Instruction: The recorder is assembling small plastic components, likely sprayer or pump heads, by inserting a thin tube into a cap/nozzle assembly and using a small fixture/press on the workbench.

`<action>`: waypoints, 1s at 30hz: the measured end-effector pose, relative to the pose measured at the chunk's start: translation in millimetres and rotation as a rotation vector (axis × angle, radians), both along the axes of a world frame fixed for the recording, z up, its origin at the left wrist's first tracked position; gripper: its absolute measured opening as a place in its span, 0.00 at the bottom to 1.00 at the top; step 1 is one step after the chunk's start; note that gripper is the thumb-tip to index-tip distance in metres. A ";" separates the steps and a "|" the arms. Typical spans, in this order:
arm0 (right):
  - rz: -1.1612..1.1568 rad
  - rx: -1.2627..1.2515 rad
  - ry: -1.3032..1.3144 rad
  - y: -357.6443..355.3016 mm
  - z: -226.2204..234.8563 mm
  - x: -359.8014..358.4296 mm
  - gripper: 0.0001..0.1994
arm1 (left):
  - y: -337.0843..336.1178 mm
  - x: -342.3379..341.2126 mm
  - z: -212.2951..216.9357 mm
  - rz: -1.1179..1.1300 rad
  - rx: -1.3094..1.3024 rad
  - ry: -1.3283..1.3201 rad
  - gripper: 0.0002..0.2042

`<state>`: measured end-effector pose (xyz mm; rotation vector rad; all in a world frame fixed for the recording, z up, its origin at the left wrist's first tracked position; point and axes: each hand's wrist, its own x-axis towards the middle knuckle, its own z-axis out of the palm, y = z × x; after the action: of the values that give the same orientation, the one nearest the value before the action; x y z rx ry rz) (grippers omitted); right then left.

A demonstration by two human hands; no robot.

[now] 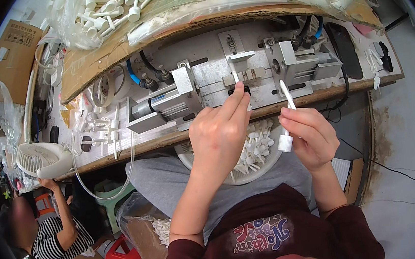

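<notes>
My left hand (220, 133) reaches to the metal holder (250, 76) in the middle of the bench fixture. Its extended index and middle fingers lie together at the near end of a thin white stick (234, 70) in the holder; the thumb side and whatever lies under the fingertips are hidden. To the right, my right hand (313, 135) pinches a white capped applicator stick (288, 101) between thumb and fingers. Its pointed end tilts up toward the right clamp block (287, 64), and its ribbed cap (285, 142) hangs down below my fingers.
A left cylinder block (185, 88) flanks the holder. On my lap, a white basin (239, 179) holds many similar pieces. More capped sticks (107, 10) are heaped on the cardboard shelf (108, 64) above. A white fan-like device (42, 158) sits at the bench's left end, near another person (60, 233).
</notes>
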<state>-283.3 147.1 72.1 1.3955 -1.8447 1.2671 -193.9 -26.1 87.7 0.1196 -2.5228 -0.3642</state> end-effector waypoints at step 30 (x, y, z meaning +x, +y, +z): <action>0.013 -0.183 -0.464 -3.0 -3.1 19.4 0.18 | -3.4 -0.3 2.3 -0.039 -0.042 -0.050 0.12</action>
<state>-263.9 144.1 69.0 1.0798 -1.9420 1.8344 -194.2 -29.5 90.0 0.0639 -2.5839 -0.3272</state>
